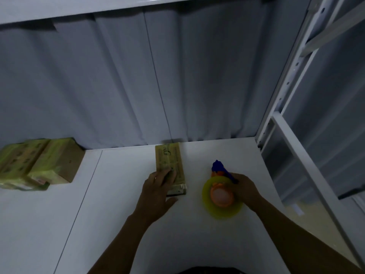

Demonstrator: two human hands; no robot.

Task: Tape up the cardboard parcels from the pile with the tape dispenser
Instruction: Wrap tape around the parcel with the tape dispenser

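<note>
A long flat cardboard parcel wrapped in yellowish tape lies on the white table, pointing away from me. My left hand grips its near end, fingers over the top and thumb at the near edge. To its right, my right hand holds the tape dispenser, which has a blue and orange body and a yellow tape roll, just above the table. The dispenser is apart from the parcel.
A pile of taped cardboard parcels sits at the table's far left against a grey curtain. A white metal shelving frame stands at the right. A shelf edge runs overhead.
</note>
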